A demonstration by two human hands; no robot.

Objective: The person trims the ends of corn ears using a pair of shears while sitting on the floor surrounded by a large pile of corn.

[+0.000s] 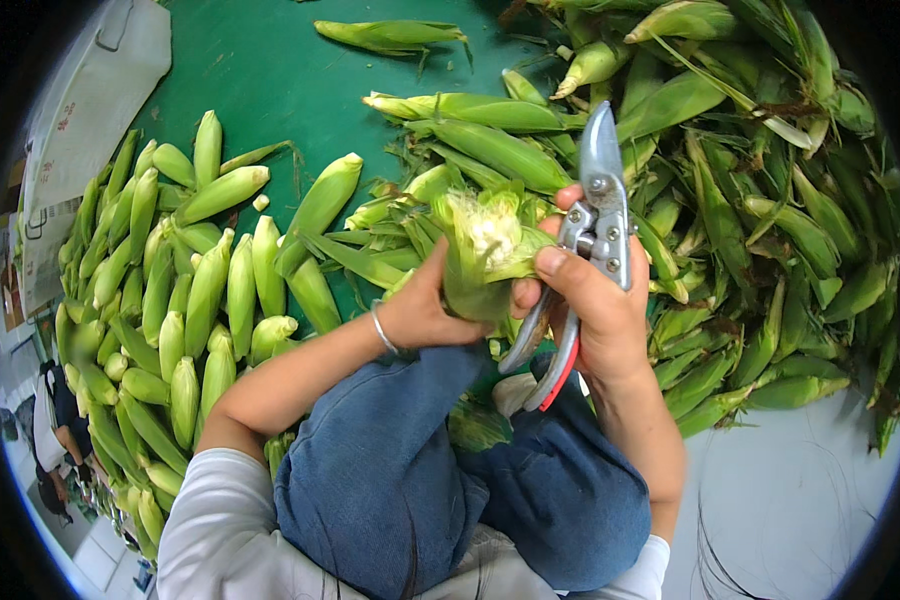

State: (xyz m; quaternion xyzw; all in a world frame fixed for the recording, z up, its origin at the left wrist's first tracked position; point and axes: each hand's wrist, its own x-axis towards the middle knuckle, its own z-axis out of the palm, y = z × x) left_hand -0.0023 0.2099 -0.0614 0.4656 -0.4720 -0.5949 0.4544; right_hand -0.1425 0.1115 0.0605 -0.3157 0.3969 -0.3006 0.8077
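Observation:
An ear of corn [470,280] in its green husk is held up over my knees, its pale cut end facing me. My left hand [417,305], with a bangle at the wrist, wraps round the ear from the left. In my right hand [605,300] lies a pair of pruning shears [602,215], the metal blade pointing away from me and the grey and red handles hanging below the palm. The right thumb and fingertips also pinch a husk leaf at the ear's side.
Trimmed ears of corn [207,290] are heaped on my left, beside a white sack [90,110]. A large pile of untrimmed corn [770,230] with long husks lies on my right. One lone ear [390,37] rests on the green surface [245,75] ahead.

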